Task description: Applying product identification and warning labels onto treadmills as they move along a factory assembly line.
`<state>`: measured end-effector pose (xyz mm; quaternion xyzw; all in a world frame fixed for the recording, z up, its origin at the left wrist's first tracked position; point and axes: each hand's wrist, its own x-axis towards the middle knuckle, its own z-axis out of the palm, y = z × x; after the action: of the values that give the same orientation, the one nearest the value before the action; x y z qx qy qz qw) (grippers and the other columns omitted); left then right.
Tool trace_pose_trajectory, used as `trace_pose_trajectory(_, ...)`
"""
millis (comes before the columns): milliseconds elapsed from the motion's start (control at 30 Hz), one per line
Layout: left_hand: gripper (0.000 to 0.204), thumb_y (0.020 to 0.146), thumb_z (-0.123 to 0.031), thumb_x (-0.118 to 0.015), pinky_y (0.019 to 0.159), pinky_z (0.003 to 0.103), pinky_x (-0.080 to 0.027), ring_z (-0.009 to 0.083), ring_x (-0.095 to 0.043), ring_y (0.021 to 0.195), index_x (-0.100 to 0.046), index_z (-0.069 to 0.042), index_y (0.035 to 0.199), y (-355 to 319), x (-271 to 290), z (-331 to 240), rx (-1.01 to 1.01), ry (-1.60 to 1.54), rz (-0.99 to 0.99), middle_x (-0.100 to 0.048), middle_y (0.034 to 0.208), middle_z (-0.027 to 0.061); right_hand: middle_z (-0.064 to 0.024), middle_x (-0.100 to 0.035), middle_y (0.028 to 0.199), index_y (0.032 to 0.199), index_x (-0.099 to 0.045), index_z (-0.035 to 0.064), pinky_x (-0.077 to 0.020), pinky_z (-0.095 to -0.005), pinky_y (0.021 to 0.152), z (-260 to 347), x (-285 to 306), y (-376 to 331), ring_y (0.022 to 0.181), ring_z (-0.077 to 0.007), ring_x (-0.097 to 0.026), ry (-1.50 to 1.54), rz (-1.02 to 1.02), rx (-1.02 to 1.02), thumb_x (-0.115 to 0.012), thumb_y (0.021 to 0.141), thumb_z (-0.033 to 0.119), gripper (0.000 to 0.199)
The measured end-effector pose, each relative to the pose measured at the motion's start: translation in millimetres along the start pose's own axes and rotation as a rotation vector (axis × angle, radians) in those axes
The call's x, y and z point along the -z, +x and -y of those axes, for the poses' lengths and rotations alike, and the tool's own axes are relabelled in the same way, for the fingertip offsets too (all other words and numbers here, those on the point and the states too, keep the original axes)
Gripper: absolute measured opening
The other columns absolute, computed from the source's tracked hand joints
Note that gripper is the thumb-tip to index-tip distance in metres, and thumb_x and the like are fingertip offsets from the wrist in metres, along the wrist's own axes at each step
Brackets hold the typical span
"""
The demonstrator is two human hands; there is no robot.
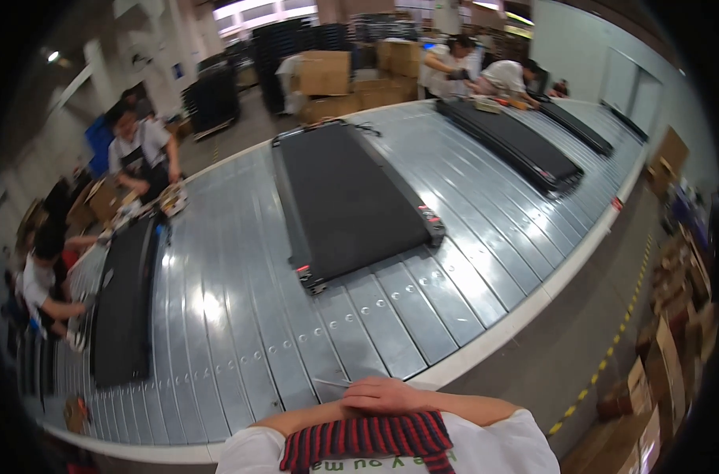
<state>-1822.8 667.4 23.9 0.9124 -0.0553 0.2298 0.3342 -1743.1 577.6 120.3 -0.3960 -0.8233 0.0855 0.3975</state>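
Note:
My right hand point(381, 393) rests across my left wrist in front of my body, at the near edge of the slatted metal conveyor point(209, 316). Its fingers are bent and pressed together. Beneath it my left hand is mostly hidden, with only my left forearm point(310, 415) plainly showing. A thin pale rod point(331, 383) sticks out to the left beside the hands; which hand holds it I cannot tell. Farther off, a black treadmill deck point(351, 197) lies flat on the conveyor, apart from both hands, with red-marked corners at its near end.
Another treadmill deck point(124, 300) lies at the left, where two people work. More decks point(511, 144) lie at the far right, beside two other people. Cardboard boxes point(324, 73) stand behind the conveyor. Flattened cartons point(664, 367) lean along the right, past a yellow-striped floor line point(612, 351).

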Motion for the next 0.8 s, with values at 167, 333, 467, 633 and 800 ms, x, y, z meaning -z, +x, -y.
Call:
trace_pose_trajectory(167,0.027,0.073,-0.009,-0.053,0.082,0.036,-0.041,0.0239,-0.048,0.103,-0.053,-0.009,0.100,23.8,-3.7,8.4,0.117,0.110,-0.166,-0.053,0.101,0.0122,-0.0093,-0.054,0.099,0.102,-0.050,0.0045,-0.0465,-0.0328,0.077,-17.1,19.9,-1.8,0.093,-0.0275,-0.054,0.047,0.093,-0.032,-0.052,0.073,0.009,0.030)
trace_pose_trajectory(333,0.027,0.073,-0.009,-0.053,0.081,0.035,-0.041,0.0238,-0.048,0.103,-0.053,-0.009,0.100,8.4,-2.3,13.0,0.179,0.185,-0.300,-0.053,0.101,0.0121,-0.0098,-0.053,0.099,0.102,-0.050,0.0033,-0.0466,-0.0334,0.077,-33.0,10.7,11.2,0.092,-0.0284,-0.054,0.079,0.097,0.127,-0.051,0.073,0.009,0.030)
trace_pose_trajectory(467,0.027,0.073,-0.009,-0.053,0.081,0.035,-0.041,0.0237,-0.048,0.103,-0.053,-0.009,0.100,-18.3,7.1,9.7,0.241,0.228,-0.383,-0.053,0.101,0.0120,-0.0106,-0.054,0.101,0.103,-0.052,0.0022,-0.0475,-0.0327,0.076,-40.9,-0.2,20.0,0.093,-0.0272,-0.054,0.200,0.214,0.201,-0.053,0.072,0.010,0.032)
trace_pose_trajectory(633,0.027,0.072,-0.009,-0.053,0.081,0.035,-0.041,0.0236,-0.048,0.103,-0.053,-0.009,0.100,-48.2,32.0,-1.1,0.275,0.247,-0.449,-0.053,0.101,0.0119,-0.0130,-0.051,0.104,0.104,-0.049,0.0017,-0.0464,-0.0345,0.078,-33.5,-19.1,39.9,0.097,-0.0281,-0.052,0.270,0.293,0.237,-0.050,0.073,0.006,0.031)
trace_pose_trajectory(800,0.027,0.072,-0.008,-0.053,0.080,0.035,-0.042,0.0235,-0.048,0.103,-0.053,-0.009,0.100,-50.1,33.5,-4.8,0.307,0.178,-0.453,-0.053,0.101,0.0118,-0.0102,-0.058,0.088,0.097,-0.055,0.0063,-0.0461,-0.0364,0.073,-52.9,-25.0,58.2,0.084,-0.0295,-0.055,0.056,0.217,0.132,-0.056,0.070,0.008,0.027)
